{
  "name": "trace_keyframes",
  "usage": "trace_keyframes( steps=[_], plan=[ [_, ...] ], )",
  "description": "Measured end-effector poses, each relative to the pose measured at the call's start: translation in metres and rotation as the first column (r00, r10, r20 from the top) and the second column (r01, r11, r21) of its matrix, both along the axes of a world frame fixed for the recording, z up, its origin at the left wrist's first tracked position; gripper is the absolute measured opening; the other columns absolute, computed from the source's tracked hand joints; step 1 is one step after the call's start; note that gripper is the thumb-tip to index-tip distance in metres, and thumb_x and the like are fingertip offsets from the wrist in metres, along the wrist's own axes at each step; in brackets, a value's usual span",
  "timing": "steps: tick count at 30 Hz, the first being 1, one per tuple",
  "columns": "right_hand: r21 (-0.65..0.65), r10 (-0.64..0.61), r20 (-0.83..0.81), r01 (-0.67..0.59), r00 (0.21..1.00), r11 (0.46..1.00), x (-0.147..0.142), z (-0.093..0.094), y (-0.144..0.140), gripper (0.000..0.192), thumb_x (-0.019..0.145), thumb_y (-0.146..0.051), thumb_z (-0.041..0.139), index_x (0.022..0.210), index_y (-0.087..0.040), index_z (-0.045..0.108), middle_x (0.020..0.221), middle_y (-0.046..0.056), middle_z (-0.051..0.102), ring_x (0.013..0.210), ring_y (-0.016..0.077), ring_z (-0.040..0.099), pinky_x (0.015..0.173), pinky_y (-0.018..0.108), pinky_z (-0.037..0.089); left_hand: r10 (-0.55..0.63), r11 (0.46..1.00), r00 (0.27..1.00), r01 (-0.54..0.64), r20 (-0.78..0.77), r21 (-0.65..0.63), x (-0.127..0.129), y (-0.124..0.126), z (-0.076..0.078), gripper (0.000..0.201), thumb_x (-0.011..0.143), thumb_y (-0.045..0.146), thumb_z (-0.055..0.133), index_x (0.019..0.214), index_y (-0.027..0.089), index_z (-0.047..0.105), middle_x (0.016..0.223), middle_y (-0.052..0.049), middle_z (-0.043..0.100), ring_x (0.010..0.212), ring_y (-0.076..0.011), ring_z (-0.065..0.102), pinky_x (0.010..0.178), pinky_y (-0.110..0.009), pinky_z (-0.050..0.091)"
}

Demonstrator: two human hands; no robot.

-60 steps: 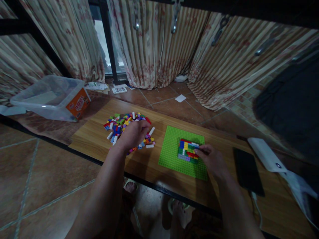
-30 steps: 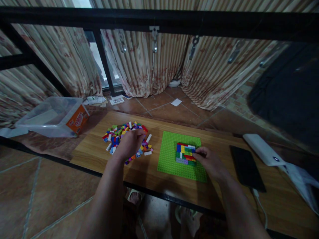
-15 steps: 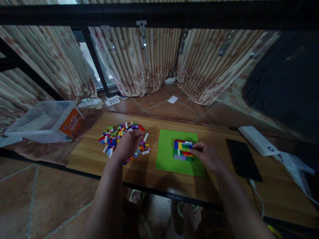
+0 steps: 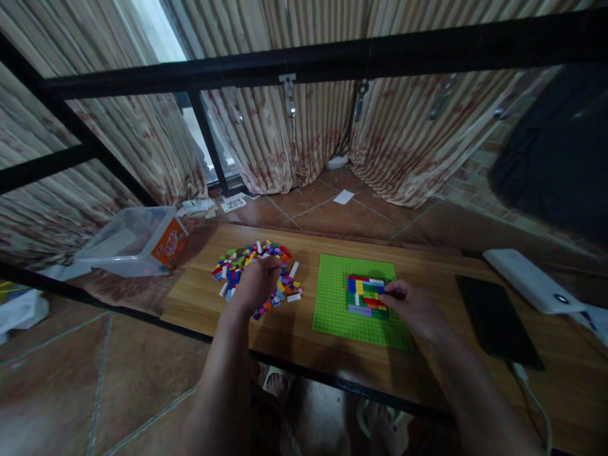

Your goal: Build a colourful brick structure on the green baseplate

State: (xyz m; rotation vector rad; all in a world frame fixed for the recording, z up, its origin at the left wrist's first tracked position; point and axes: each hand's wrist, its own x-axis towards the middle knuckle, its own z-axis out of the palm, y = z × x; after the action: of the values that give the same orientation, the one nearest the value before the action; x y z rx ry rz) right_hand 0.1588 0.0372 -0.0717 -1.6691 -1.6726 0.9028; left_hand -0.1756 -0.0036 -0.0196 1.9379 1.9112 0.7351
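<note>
A green baseplate [image 4: 338, 303] lies on the low wooden table [image 4: 304, 342], with a flat patch of joined coloured bricks [image 4: 363, 294] on it. My right hand [image 4: 414, 310] rests at that patch's right edge, fingertips touching the bricks. To the left lies a pile of loose coloured bricks [image 4: 242, 259]. My left hand [image 4: 256, 284] lies on top of the pile with fingers curled down into it. Whether it grips a brick is hidden.
A dark phone [image 4: 496, 320] with a cable lies right of the baseplate, a white power bank [image 4: 529, 278] beyond it. A clear plastic tub [image 4: 135, 240] with an orange label sits on the floor at left. Curtains and a black metal frame [image 4: 304, 60] stand behind.
The camera tilted up and shifted, showing more of the frame and curtains. Both hands stay in place: left on the loose pile, right at the built patch.
</note>
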Motion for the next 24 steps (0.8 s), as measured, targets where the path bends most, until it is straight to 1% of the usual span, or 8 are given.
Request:
trace_keyframes(
  steps=[4, 7, 10, 14, 17, 20, 22, 24],
  plan=[
    [0.015, 0.028, -0.016, -0.028, 0.999, 1.000, 0.002, -0.003, 0.001, 0.021, 0.065, -0.042, 0.065, 0.073, -0.022, 0.064, 0.069, 0.004, 0.069, 0.066, 0.0215, 0.063, 0.063, 0.035, 0.046, 0.026, 0.999, 0.992, -0.031, -0.123, -0.040, 0.011, 0.002, -0.001, 0.023, 0.085, 0.017, 0.046, 0.086, 0.019, 0.069, 0.085, -0.005, 0.072, 0.080, -0.0179, 0.065, 0.072, -0.026, 0.047],
    [-0.002, 0.054, -0.011, -0.054, 0.998, 0.999, 0.005, -0.003, 0.002, 0.023, 0.065, -0.043, 0.065, 0.073, -0.021, 0.064, 0.071, 0.004, 0.069, 0.068, 0.0214, 0.063, 0.065, 0.036, 0.046, 0.111, 0.991, 0.957, -0.127, -0.267, -0.042, 0.027, 0.009, -0.002, 0.022, 0.087, 0.021, 0.047, 0.087, 0.020, 0.069, 0.088, -0.006, 0.072, 0.085, -0.0198, 0.065, 0.075, -0.028, 0.046],
    [-0.053, 0.081, -0.012, -0.082, 0.997, 0.995, 0.009, 0.000, 0.004, 0.027, 0.067, -0.046, 0.066, 0.076, -0.021, 0.066, 0.075, 0.004, 0.070, 0.071, 0.0217, 0.063, 0.067, 0.035, 0.046, 0.169, 0.981, 0.906, -0.194, -0.389, -0.024, 0.043, 0.019, -0.005, 0.020, 0.087, 0.025, 0.049, 0.088, 0.018, 0.069, 0.089, -0.008, 0.072, 0.092, -0.0228, 0.065, 0.078, -0.029, 0.046],
    [-0.176, 0.059, -0.076, -0.072, 0.995, 0.982, 0.013, 0.008, 0.003, 0.032, 0.073, -0.048, 0.062, 0.086, -0.020, 0.068, 0.078, 0.005, 0.071, 0.072, 0.0203, 0.064, 0.064, 0.032, 0.047, 0.166, 0.977, 0.867, -0.209, -0.471, -0.040, 0.054, 0.028, -0.013, 0.021, 0.085, 0.023, 0.050, 0.091, 0.015, 0.068, 0.089, -0.012, 0.072, 0.094, -0.0257, 0.065, 0.079, -0.031, 0.047],
    [-0.206, 0.021, -0.088, -0.039, 0.996, 0.978, 0.012, 0.014, 0.001, 0.032, 0.074, -0.047, 0.060, 0.087, -0.018, 0.069, 0.074, 0.005, 0.070, 0.067, 0.0186, 0.063, 0.060, 0.030, 0.047, 0.158, 0.978, 0.859, -0.204, -0.487, -0.043, 0.056, 0.031, -0.017, 0.019, 0.084, 0.019, 0.051, 0.088, 0.015, 0.069, 0.086, -0.013, 0.071, 0.094, -0.0277, 0.065, 0.081, -0.034, 0.047],
    [-0.151, -0.009, -0.056, 0.000, 0.998, 0.989, 0.010, 0.019, 0.000, 0.032, 0.074, -0.046, 0.060, 0.085, -0.017, 0.069, 0.069, 0.005, 0.068, 0.062, 0.0175, 0.061, 0.057, 0.029, 0.045, 0.161, 0.985, 0.876, -0.169, -0.454, 0.022, 0.056, 0.033, -0.017, 0.018, 0.082, 0.017, 0.051, 0.087, 0.016, 0.069, 0.088, -0.011, 0.071, 0.096, -0.0292, 0.064, 0.085, -0.039, 0.046],
    [-0.091, -0.069, -0.060, 0.063, 0.996, 0.994, 0.009, 0.022, 0.001, 0.031, 0.074, -0.045, 0.060, 0.084, -0.017, 0.069, 0.068, 0.004, 0.068, 0.059, 0.0172, 0.061, 0.057, 0.030, 0.045, 0.146, 0.989, 0.923, -0.123, -0.355, 0.085, 0.057, 0.034, -0.015, 0.019, 0.084, 0.017, 0.051, 0.090, 0.017, 0.068, 0.091, -0.010, 0.071, 0.095, -0.0267, 0.064, 0.087, -0.038, 0.046],
    [-0.026, -0.134, -0.086, 0.133, 0.987, 0.991, 0.009, 0.026, 0.002, 0.029, 0.075, -0.043, 0.059, 0.083, -0.017, 0.068, 0.068, 0.004, 0.068, 0.059, 0.0171, 0.062, 0.058, 0.030, 0.046, 0.058, 0.993, 0.980, -0.036, -0.190, 0.116, 0.061, 0.033, -0.015, 0.020, 0.086, 0.017, 0.048, 0.092, 0.017, 0.068, 0.093, -0.008, 0.071, 0.092, -0.0221, 0.064, 0.085, -0.033, 0.047]
  ],
)
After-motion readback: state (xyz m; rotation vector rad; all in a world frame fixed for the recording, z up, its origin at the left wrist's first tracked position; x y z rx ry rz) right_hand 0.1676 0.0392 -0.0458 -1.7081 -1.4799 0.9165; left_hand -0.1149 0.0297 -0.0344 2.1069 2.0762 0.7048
